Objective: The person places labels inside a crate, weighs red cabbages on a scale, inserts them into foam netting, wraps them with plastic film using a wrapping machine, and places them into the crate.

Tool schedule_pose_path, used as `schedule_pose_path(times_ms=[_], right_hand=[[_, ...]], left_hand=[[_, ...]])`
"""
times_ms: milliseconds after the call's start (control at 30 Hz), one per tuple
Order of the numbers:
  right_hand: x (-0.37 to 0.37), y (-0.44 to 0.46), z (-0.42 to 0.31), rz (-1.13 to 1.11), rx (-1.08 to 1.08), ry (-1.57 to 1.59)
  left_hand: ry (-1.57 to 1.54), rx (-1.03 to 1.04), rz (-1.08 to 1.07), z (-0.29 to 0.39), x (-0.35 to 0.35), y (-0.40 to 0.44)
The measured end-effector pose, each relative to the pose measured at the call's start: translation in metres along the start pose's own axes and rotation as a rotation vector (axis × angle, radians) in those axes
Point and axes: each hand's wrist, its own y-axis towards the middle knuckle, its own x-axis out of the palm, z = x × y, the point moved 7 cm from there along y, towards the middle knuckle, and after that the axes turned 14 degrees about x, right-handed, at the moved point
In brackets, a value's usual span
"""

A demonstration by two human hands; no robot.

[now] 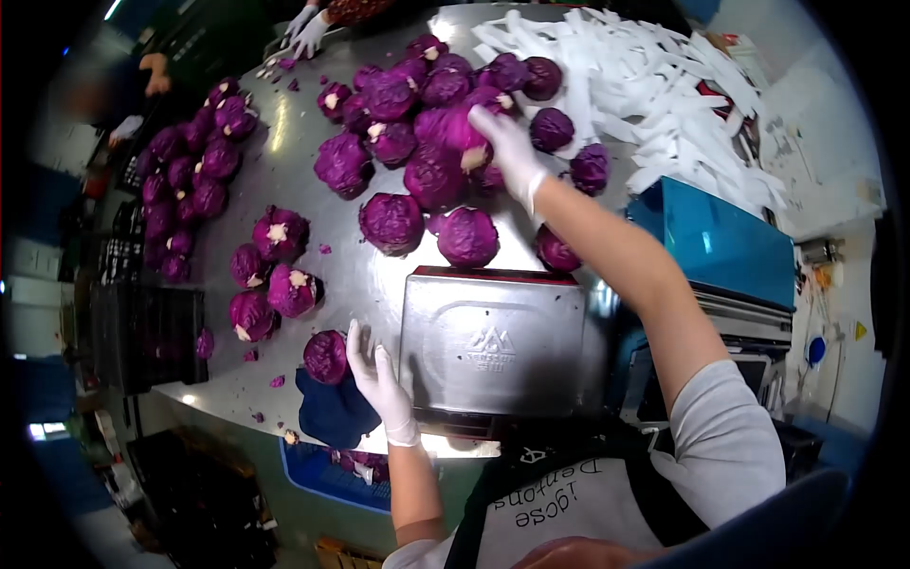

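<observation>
My right hand (512,152), in a white glove, reaches far over the steel table and grips a red cabbage (457,128) at the heap's near right side; hand and cabbage are slightly blurred. Closer to my body, my gloved left hand (382,387) has its fingers apart and holds nothing. It is beside a single red cabbage (325,357) that sits by a dark blue cloth (336,412). Between my arms is a metal platform (493,346) with an embossed mountain-shaped mark. Two cabbages (467,237) rest just beyond its far edge.
Trimmed red cabbages (194,171) form another group at the far left, with several more (280,234) nearer. White foam-like strips (654,90) pile up at the back right, behind a blue box (725,242). A blue basket (332,479) stands below the table edge. Another person's gloved hands (308,33) are at the far edge.
</observation>
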Motion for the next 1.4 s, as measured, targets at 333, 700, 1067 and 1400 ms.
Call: schedule_pose_path(times_ms=[333,700,1067,1400], right_hand=[[0.068,-0.256,0.042,-0.482,-0.121,-0.953],[-0.097,0.036,-0.040,0.436,-0.311,-1.634],[-0.150,0.055,-0.032,0.295,-0.109,-1.116],[0.005,-0.275,-0.013,-0.763,-0.117,-1.204]], left_hand=[[0.239,0.015,-0.451,0.025,0.056,-0.055],[0.094,-0.141,-0.527,0.002,0.054,-0.087],[0.083,-0.312,-0.272,-0.011,0.043,-0.100],[0.024,-0.078,-0.280,0.017,0.021,-0.049]])
